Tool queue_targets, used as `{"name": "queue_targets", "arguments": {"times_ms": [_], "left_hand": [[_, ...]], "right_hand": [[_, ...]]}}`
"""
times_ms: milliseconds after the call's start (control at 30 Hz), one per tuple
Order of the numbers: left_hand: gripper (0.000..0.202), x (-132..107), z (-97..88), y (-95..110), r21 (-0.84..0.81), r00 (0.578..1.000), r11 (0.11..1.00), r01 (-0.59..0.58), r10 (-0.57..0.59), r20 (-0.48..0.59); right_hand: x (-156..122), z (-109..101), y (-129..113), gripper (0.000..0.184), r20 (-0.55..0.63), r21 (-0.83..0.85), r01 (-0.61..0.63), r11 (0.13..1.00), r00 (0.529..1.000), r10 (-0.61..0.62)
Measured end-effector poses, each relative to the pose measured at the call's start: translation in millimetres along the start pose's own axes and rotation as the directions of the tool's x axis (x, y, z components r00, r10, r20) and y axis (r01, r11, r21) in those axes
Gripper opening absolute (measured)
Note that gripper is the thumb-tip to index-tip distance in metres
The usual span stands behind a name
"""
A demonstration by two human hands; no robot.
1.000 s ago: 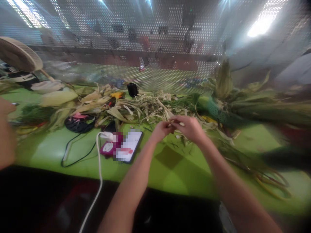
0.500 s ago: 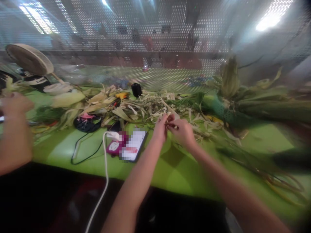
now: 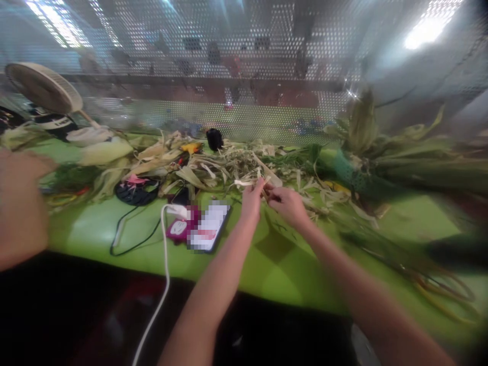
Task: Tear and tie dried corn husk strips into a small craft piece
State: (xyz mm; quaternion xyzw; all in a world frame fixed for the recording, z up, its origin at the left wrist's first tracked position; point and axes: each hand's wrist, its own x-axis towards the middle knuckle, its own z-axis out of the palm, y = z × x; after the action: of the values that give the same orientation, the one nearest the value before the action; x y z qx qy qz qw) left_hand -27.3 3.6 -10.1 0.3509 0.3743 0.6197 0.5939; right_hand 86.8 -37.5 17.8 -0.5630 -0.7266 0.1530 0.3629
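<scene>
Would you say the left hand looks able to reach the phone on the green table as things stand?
Probably yes: the phone lies beside the left forearm, with nothing visibly covering it, though the left hand seems occupied pinching a pale strip.

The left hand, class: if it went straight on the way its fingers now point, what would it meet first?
Most likely the heap of pale husk-like strips beyond the left hand on the table; with one blurred view, the gap between them is hard to judge.

Green table (image 3: 89,235) bears husks (image 3: 189,177), phone (image 3: 213,227) (askew).
</scene>
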Motion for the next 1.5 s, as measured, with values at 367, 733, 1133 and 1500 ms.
{"name": "queue_targets", "arguments": {"times_ms": [367, 733, 1133, 1500], "left_hand": [[0.036, -2, -0.2, 2, 0.142, 0.97, 0.989, 0.038, -0.07, 0.231], [0.038, -5, 1.9, 7, 0.044, 0.968, 0.988, 0.147, -0.153, 0.197], [0.035, -18, 9.6, 9, 0.129, 0.911, 0.974, 0.185, -0.219, 0.35], [0.031, -23, 11.3, 10, 0.156, 0.903, 0.971, 0.182, -0.228, 0.364]], "right_hand": [[11, -21, 24, 0.019, -0.145, 0.183, -0.008, 0.983, 0.989, 0.035], [14, -30, 28, 0.015, -0.249, 0.338, -0.184, 0.923, 0.928, 0.276], [17, -31, 19, 0.037, -0.046, 0.635, -0.173, 0.753, 0.964, 0.261], [19, -40, 29, 0.037, -0.136, 0.645, -0.201, 0.737, 0.919, 0.37]]}}
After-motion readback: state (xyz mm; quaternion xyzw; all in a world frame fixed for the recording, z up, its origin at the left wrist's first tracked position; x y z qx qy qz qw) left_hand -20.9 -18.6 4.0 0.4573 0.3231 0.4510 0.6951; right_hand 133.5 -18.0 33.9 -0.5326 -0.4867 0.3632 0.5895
